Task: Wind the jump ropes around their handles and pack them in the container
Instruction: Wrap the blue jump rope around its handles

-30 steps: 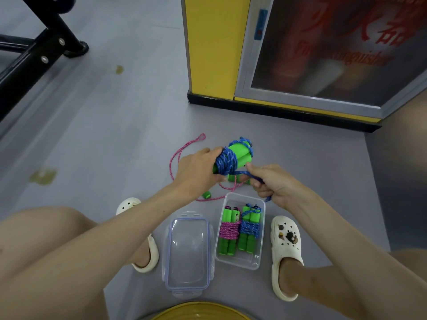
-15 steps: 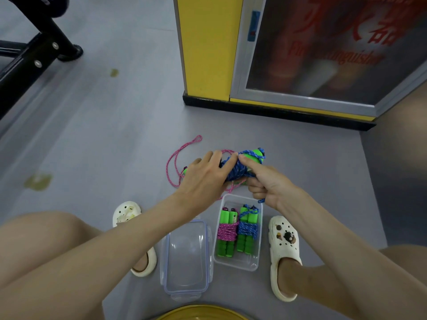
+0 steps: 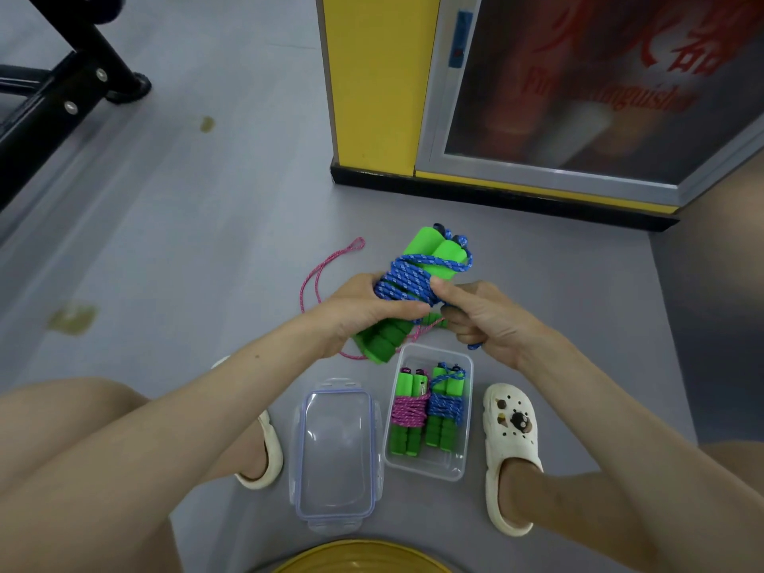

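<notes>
While the left hand [image 3: 364, 308] clamps round the middle of the paired green handles [image 3: 434, 250], fingers curled right about them, the right hand [image 3: 483, 320] pinches the tail of the blue rope [image 3: 413, 279] just beside the coil. Its thumb presses on the wraps and the other fingers fold round the cord. A short end pokes out beneath that fist (not much slack to play with, by the look of it).

The bundle hangs above the floor [image 3: 206, 241], tilted away from the person, the coil thick around the handles' waist. To my eye this is the finishing tuck. The tail wants threading under a tight wrap and pulling snug, left grip firm so the turns don't slide toward the handle ends and spill.

Straight below, the clear container [image 3: 463, 469] sits between the feet, two wound bundles lying in it side by side: a pink bundle [image 3: 407, 411] on the left, a blue bundle [image 3: 446, 405] on the right. Room beside them looks slim, so this one likely goes on top. The lid [image 3: 335, 457] lies flat just beside the box. A loose pink rope [image 3: 326, 262] trails on the floor beyond the hands, not yet wound.
</notes>
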A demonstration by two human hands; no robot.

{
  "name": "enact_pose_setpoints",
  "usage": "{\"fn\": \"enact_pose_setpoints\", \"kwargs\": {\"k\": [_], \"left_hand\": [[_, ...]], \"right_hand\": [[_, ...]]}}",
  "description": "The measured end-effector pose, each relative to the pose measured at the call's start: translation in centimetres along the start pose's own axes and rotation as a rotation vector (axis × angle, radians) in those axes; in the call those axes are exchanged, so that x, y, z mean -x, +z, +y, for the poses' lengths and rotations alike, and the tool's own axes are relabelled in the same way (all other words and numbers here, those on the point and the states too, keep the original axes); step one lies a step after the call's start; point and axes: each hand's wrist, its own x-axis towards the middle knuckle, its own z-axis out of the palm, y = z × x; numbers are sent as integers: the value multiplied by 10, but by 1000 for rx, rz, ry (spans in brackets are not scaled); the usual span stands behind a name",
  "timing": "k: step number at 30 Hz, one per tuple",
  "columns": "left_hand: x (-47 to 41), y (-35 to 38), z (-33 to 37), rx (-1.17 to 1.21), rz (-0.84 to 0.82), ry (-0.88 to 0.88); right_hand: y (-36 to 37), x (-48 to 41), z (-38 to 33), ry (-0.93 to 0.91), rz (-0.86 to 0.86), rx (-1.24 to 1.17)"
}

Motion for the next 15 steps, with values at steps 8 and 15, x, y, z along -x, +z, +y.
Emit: {"fn": "enact_pose_setpoints", "kwargs": {"k": [8, 15], "left_hand": [[-5, 5, -3, -443, 255, 174], [-4, 3, -4, -286, 228, 204]], "right_hand": [[10, -7, 5, -2, 131, 73], [15, -9, 0, -11, 173, -98]]}}
